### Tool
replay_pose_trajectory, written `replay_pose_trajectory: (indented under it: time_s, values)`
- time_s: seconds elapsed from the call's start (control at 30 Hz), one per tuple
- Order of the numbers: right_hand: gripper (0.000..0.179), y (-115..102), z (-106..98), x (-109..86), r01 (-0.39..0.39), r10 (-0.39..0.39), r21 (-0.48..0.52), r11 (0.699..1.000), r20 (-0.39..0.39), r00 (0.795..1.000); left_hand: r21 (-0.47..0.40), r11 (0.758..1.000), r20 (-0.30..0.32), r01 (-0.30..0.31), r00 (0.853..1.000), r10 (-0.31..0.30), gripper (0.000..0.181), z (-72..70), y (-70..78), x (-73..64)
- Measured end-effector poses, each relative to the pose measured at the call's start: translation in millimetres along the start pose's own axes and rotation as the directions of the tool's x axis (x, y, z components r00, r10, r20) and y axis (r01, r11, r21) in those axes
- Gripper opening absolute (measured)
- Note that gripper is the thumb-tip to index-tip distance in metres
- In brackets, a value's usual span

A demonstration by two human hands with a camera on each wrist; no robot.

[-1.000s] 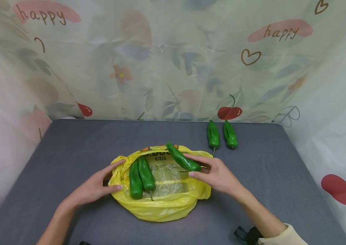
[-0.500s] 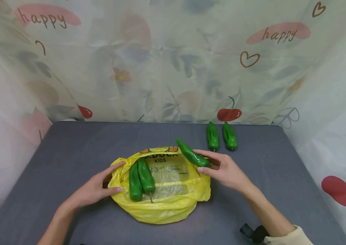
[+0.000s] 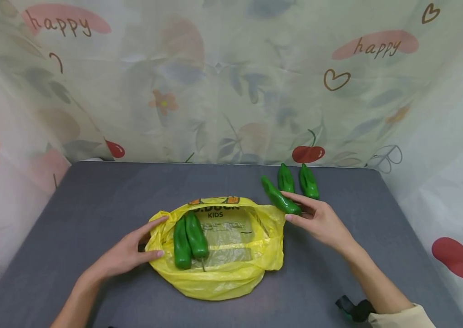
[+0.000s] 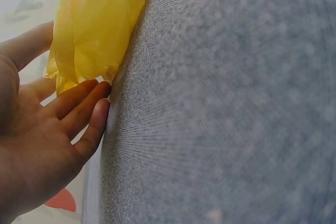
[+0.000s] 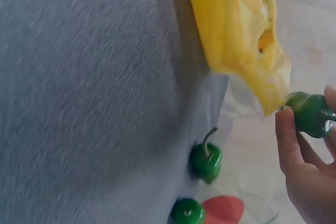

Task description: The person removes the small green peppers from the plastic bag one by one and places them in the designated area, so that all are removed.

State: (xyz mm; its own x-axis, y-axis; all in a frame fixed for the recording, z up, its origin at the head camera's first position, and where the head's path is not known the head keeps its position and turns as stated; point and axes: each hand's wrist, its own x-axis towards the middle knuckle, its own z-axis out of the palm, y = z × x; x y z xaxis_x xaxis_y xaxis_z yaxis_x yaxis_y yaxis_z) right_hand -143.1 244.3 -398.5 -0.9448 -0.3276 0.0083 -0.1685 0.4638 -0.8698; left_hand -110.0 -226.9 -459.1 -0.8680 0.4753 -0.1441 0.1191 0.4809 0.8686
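My right hand (image 3: 323,225) pinches a green chili pepper (image 3: 277,196) between thumb and fingers, above the table at the bag's right rim. A yellow plastic bag (image 3: 215,284) lies with its mouth spread wide. Inside its left part, two green peppers (image 3: 182,246) rest side by side. At the bag's left edge is my left hand (image 3: 126,250), fingers spread, with index finger and thumb touching the plastic. The left wrist view shows its relaxed fingers (image 4: 79,111) beside the yellow film. In the right wrist view the held pepper (image 5: 310,113) has its stem pointing toward the palm.
Two more green peppers (image 3: 308,182) lie near the back edge of the grey table (image 3: 133,182), just beyond the right hand. A patterned curtain (image 3: 215,91) encloses the back and sides. Near the right forearm sits a black strap-like object (image 3: 354,310).
My right hand has moved right and slightly back with the pepper, from over the bag's mouth to its right rim. The left hand and the two peppers inside stay put.
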Motion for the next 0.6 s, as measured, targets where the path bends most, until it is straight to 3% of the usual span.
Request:
replay_pose_trajectory:
  time_s: [0.43, 0.6]
  values:
    - [0.055, 10.1, -22.9, 1.9, -0.036, 0.034, -0.033, 0.999, -0.069, 0.997, 0.001, 1.0, -0.004, 0.011, 1.0, -0.011, 0.076, -0.2, 2.9, -1.3]
    - [0.057, 17.0, -34.8, 4.7, -0.044, 0.035, -0.094, 0.995, -0.1, 0.994, -0.008, 1.0, -0.002, 0.013, 1.0, -0.013, 0.076, 0.3, 3.4, -0.7]
